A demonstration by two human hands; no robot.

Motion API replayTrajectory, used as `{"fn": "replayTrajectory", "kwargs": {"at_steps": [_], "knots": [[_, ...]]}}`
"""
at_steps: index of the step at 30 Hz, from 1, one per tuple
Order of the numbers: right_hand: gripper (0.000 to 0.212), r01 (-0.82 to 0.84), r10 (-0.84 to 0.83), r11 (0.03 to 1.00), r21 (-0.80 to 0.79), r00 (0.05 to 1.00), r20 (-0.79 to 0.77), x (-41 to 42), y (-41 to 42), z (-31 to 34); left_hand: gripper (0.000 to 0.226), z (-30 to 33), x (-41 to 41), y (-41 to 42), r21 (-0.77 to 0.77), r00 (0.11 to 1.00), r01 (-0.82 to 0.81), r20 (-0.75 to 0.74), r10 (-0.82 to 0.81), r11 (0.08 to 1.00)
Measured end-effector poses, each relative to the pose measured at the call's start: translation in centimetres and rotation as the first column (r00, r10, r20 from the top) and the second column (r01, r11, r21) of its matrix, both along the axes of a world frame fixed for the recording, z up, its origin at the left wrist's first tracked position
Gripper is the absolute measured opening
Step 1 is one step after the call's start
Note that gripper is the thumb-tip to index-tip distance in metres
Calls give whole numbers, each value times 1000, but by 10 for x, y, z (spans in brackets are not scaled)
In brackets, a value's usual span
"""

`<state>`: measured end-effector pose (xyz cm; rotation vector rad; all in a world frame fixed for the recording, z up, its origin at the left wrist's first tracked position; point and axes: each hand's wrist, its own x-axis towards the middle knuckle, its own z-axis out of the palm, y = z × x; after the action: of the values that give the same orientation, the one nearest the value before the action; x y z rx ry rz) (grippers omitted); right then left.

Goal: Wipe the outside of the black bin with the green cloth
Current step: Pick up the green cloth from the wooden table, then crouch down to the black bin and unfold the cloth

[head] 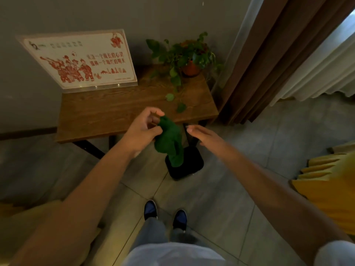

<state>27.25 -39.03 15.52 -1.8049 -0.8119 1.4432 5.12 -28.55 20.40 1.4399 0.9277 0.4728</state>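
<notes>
Tiled floor [221,189] — black bin [189,167], green cloth [170,143]

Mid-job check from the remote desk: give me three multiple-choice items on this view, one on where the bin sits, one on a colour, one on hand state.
1. Where is the black bin?
A. On the wooden table
B. On the floor by the table's front right corner
C. Behind the curtain

2. What colour is the plant pot?
A. Orange
B. White
C. Blue

3. What is the state of the hands?
A. Both grip the cloth
B. Right grips it, left is empty
C. Left hand grips it, right hand is open and empty

Answers:
1 B: the bin stands on the tiles below the wooden table edge.
2 A: the pot shows orange under the leaves.
3 C: the left hand pinches the green cloth; the right hand is spread beside it.
</notes>
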Motion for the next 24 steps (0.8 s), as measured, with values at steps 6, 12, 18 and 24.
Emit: {"fn": "replayTrajectory", "kwargs": {"at_steps": [6,12,18,24], "knots": [[16,-45,38,999,-30,980,-198,-42,-6,-14,44,-18,-21,-11,-42,998,68,-14,-69,997],[21,-82,63,993,-83,976,-209,-73,-10,-44,41,-39,-57,-13,-58,999,40,6,-40,998],[19,-116,103,990,-77,983,-151,-97,-16,-61,44,-67,-88,-12,-151,995,-97,-19,95,984],[32,-35,24,997,-68,987,-160,-104,-33,-88,44,-118,-91,-24,-251,985,-161,-97,141,955]]}}
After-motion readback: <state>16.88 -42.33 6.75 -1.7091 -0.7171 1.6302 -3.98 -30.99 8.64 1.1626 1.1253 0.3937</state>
